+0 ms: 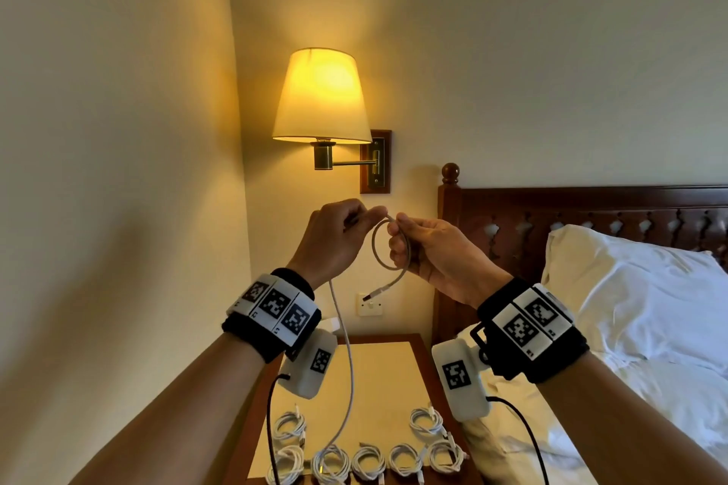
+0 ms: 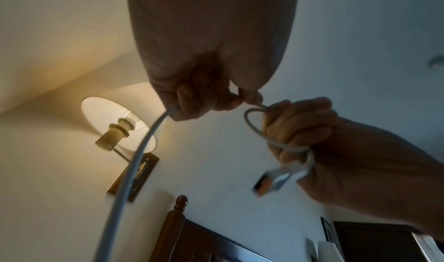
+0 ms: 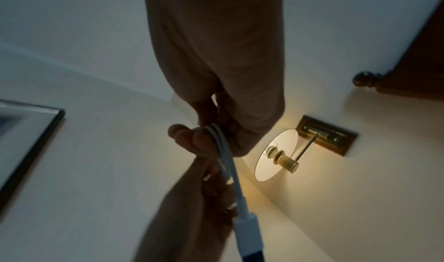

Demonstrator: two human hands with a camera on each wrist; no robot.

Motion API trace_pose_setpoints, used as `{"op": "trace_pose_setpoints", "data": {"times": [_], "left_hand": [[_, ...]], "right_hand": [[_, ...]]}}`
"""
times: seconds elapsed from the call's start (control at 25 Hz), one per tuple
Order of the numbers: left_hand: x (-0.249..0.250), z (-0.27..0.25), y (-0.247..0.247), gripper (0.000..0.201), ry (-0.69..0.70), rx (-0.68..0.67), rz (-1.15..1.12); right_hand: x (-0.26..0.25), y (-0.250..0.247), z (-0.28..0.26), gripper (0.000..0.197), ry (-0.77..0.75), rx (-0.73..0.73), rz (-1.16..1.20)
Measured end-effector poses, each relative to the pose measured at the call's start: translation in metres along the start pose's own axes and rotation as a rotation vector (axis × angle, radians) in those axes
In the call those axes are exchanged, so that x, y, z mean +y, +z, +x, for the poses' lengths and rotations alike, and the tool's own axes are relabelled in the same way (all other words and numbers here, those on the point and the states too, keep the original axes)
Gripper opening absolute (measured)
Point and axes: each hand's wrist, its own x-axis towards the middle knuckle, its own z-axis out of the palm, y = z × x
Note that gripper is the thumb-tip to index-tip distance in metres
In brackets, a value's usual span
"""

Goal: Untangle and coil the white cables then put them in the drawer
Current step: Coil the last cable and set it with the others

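Observation:
Both hands are raised in front of the wall lamp with one white cable [image 1: 380,248] between them. My right hand [image 1: 427,248] grips a small loop of it, and the USB plug [image 1: 372,294] dangles below that loop. My left hand [image 1: 338,236] pinches the cable just left of the loop; the loose length [image 1: 346,366] hangs down to the nightstand. The left wrist view shows the loop [image 2: 252,125] against the right hand's fingers [image 2: 295,125] and the plug [image 2: 269,182]. The right wrist view shows doubled cable [image 3: 223,148] across its fingers. Several coiled white cables [image 1: 368,463] lie on the nightstand. No drawer is in view.
The wooden nightstand [image 1: 394,374] stands below my hands, between the left wall and the bed. A lit wall lamp [image 1: 321,98] hangs just above them. A dark wooden headboard [image 1: 571,217] and white pillow [image 1: 630,287] fill the right. A wall switch [image 1: 370,305] sits behind the nightstand.

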Motion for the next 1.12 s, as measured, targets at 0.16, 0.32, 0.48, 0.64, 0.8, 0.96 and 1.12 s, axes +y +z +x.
{"op": "trace_pose_setpoints", "data": {"times": [0.16, 0.32, 0.48, 0.64, 0.8, 0.96, 1.12], "left_hand": [[-0.024, -0.02, 0.013, 0.041, -0.13, -0.079, -0.277], [-0.06, -0.06, 0.027, 0.039, -0.367, -0.173, -0.353], [-0.024, -0.06, 0.021, 0.046, -0.181, -0.56, 0.01], [0.035, -0.039, 0.006, 0.044, 0.017, -0.526, 0.116], [0.034, -0.027, -0.004, 0.032, 0.147, -0.24, 0.236], [0.014, -0.015, -0.004, 0.04, 0.145, -0.103, 0.256], [-0.004, -0.013, 0.003, 0.051, 0.058, -0.139, 0.071]], "right_hand": [[-0.007, -0.001, -0.003, 0.03, 0.082, -0.018, 0.263], [-0.017, -0.018, 0.001, 0.025, -0.009, 0.075, 0.323], [-0.004, -0.017, 0.006, 0.026, -0.127, 0.161, -0.033], [0.021, -0.005, 0.01, 0.026, -0.212, 0.189, -0.367], [0.025, -0.007, 0.008, 0.024, -0.222, 0.172, -0.377], [0.023, -0.004, 0.003, 0.031, -0.182, 0.139, -0.362], [0.025, -0.002, 0.001, 0.036, -0.066, 0.11, -0.243]]}}
